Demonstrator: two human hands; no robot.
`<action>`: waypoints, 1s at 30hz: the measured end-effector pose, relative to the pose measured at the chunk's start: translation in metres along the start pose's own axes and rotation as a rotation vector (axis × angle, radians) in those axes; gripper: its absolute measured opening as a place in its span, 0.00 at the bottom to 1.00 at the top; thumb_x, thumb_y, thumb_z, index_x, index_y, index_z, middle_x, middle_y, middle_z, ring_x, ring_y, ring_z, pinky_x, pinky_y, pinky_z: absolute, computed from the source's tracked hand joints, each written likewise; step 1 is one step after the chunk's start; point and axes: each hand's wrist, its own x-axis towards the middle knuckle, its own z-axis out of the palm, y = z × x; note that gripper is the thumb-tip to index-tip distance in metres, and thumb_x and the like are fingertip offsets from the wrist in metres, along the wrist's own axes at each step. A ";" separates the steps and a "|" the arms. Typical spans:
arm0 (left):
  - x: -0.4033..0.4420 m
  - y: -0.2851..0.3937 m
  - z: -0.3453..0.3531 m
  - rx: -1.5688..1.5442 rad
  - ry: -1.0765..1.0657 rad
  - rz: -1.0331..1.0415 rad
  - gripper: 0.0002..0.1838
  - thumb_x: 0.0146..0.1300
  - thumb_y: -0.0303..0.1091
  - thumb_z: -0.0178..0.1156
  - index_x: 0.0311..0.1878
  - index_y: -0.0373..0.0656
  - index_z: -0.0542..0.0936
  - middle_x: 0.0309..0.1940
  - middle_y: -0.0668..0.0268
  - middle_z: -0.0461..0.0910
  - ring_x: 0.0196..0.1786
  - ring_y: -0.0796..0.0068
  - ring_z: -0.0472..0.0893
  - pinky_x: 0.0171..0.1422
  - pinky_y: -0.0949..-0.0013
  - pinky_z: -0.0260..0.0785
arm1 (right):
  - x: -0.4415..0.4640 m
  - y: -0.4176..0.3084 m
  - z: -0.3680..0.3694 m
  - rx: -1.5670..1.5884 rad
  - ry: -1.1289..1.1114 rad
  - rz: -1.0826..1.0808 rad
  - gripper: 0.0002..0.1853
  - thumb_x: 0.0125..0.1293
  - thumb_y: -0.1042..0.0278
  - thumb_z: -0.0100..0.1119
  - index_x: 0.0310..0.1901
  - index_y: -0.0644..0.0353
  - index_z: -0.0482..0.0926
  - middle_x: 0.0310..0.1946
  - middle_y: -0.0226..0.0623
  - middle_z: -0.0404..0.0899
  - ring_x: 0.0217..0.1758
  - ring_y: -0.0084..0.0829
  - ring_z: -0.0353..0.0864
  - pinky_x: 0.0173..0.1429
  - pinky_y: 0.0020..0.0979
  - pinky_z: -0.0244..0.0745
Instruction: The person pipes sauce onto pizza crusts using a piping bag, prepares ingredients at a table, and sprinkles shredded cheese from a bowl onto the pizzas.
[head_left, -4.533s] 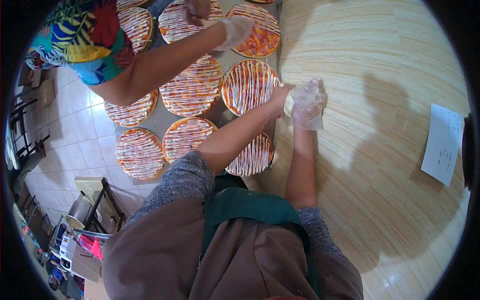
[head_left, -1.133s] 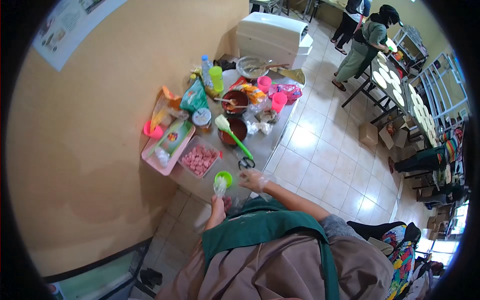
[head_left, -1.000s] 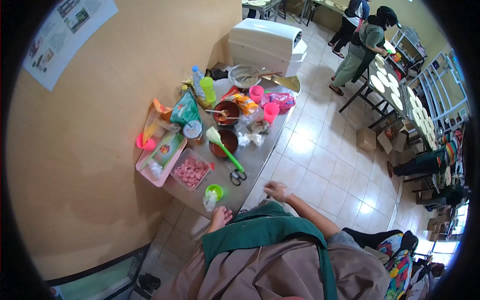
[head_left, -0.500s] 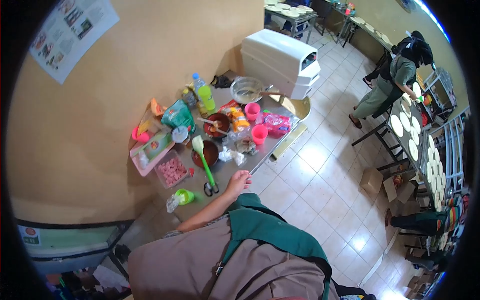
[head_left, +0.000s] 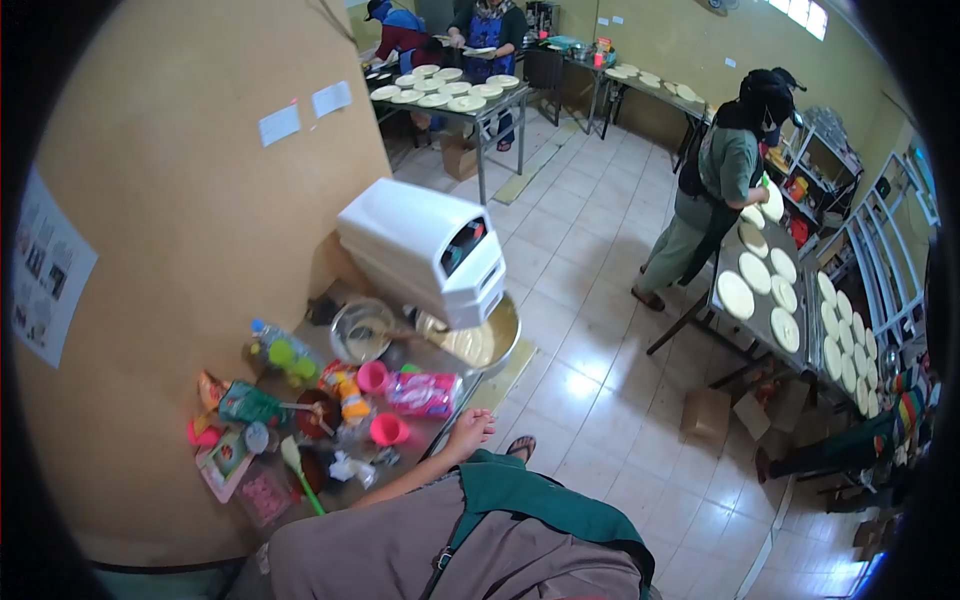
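My left hand (head_left: pixel 470 432) is held in front of my apron (head_left: pixel 540 496), beside the near edge of the metal table (head_left: pixel 440 440). Its fingers are loosely curled and a little apart, and I see nothing in them. Nearest to it on the table are a pink cup (head_left: pixel 389 430) and a crumpled white plastic bag (head_left: pixel 352 468). A green-handled spatula (head_left: pixel 302 476) lies farther left, near a tub of pink pieces (head_left: pixel 264 497). My right hand is outside the view.
A large bowl of pale batter (head_left: pixel 478 345) stands below a white machine (head_left: pixel 425 245). A steel bowl (head_left: pixel 362 330) is beside it. Across the tiled floor (head_left: pixel 590 330), a person (head_left: pixel 715 185) bends over a table with pale discs (head_left: pixel 737 296). Cardboard boxes (head_left: pixel 706 413) sit on the floor.
The view has swung up and right, so the table sits lower and left, with more of the far room showing. My left hand stays near the table edge, fingers loosely curled.
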 end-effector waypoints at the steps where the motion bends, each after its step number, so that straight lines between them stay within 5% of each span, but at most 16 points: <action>1: 0.024 0.010 0.021 -0.001 -0.015 0.005 0.15 0.65 0.38 0.50 0.50 0.41 0.69 0.43 0.63 0.77 0.36 0.77 0.77 0.38 0.76 0.68 | 0.013 -0.024 -0.002 0.035 0.015 -0.016 0.39 0.57 0.34 0.50 0.63 0.53 0.60 0.60 0.45 0.61 0.61 0.40 0.65 0.61 0.48 0.57; 6: 0.120 0.106 0.153 0.134 -0.214 0.263 0.17 0.63 0.38 0.55 0.50 0.39 0.69 0.42 0.63 0.76 0.39 0.77 0.77 0.41 0.73 0.69 | 0.055 -0.171 -0.030 0.299 -0.040 -0.245 0.42 0.56 0.31 0.49 0.66 0.50 0.57 0.65 0.46 0.57 0.66 0.41 0.61 0.66 0.51 0.53; 8: 0.152 0.141 0.203 0.155 -0.339 0.372 0.18 0.62 0.37 0.57 0.51 0.39 0.70 0.41 0.63 0.76 0.40 0.77 0.77 0.43 0.72 0.70 | 0.034 -0.258 -0.042 0.408 -0.173 -0.339 0.45 0.55 0.25 0.40 0.70 0.41 0.47 0.71 0.40 0.39 0.72 0.45 0.45 0.69 0.58 0.36; 11: 0.189 0.185 0.268 0.341 -0.520 0.450 0.17 0.62 0.35 0.57 0.52 0.41 0.69 0.43 0.65 0.74 0.41 0.80 0.75 0.47 0.73 0.68 | 0.033 -0.373 -0.047 0.674 -0.156 -0.374 0.44 0.57 0.27 0.39 0.70 0.43 0.46 0.71 0.42 0.40 0.72 0.48 0.43 0.69 0.58 0.37; 15: 0.224 0.234 0.335 0.430 -0.676 0.405 0.25 0.55 0.42 0.65 0.51 0.42 0.68 0.44 0.66 0.72 0.42 0.77 0.74 0.49 0.72 0.67 | 0.085 -0.526 -0.032 0.838 -0.663 -0.496 0.42 0.61 0.31 0.35 0.70 0.50 0.45 0.71 0.44 0.38 0.72 0.49 0.43 0.69 0.58 0.38; 21: 0.264 0.334 0.391 0.642 -0.186 1.168 0.37 0.36 0.46 0.76 0.48 0.43 0.67 0.41 0.61 0.70 0.41 0.65 0.73 0.45 0.66 0.67 | 0.111 -0.740 0.067 0.695 -1.220 -0.527 0.40 0.63 0.33 0.32 0.70 0.51 0.44 0.71 0.44 0.42 0.72 0.47 0.45 0.70 0.53 0.45; 26: 0.330 0.388 0.386 0.719 0.355 1.226 0.17 0.50 0.31 0.67 0.41 0.40 0.72 0.37 0.60 0.73 0.38 0.61 0.75 0.41 0.65 0.69 | 0.131 -0.830 0.165 0.600 -1.515 -0.376 0.41 0.62 0.31 0.33 0.70 0.50 0.45 0.70 0.45 0.43 0.72 0.47 0.45 0.70 0.51 0.47; 30: 0.400 0.424 0.350 0.602 0.467 1.193 0.04 0.58 0.21 0.56 0.36 0.37 0.73 0.31 0.59 0.75 0.33 0.59 0.76 0.38 0.65 0.70 | 0.168 -0.882 0.242 0.540 -1.619 -0.360 0.41 0.62 0.32 0.35 0.70 0.49 0.44 0.70 0.45 0.43 0.72 0.46 0.44 0.70 0.49 0.47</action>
